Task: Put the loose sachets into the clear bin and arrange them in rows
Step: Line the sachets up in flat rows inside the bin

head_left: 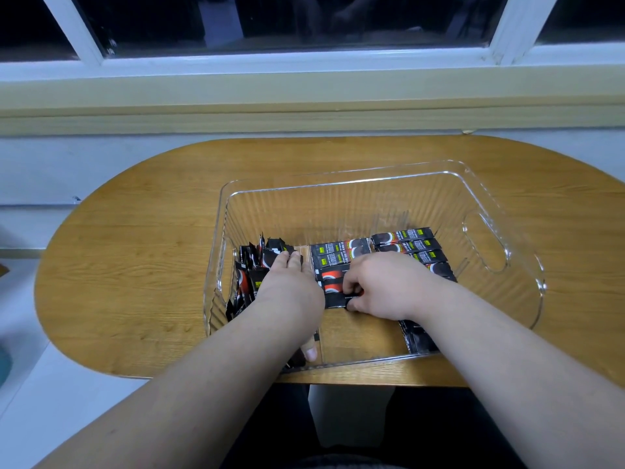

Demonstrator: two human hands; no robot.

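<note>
A clear ribbed bin stands on the wooden table. Black and red sachets lie flat in two rows inside it, a middle row and a right row. A loose bunch of sachets leans upright against the bin's left wall. My left hand rests flat inside the bin, fingers against that bunch. My right hand pinches a sachet at the near end of the middle row. Another sachet shows under my right forearm.
The oval wooden table stands against a wall under a window sill. The bin has handle cut-outs, one in its right wall. The table's near edge lies just below the bin.
</note>
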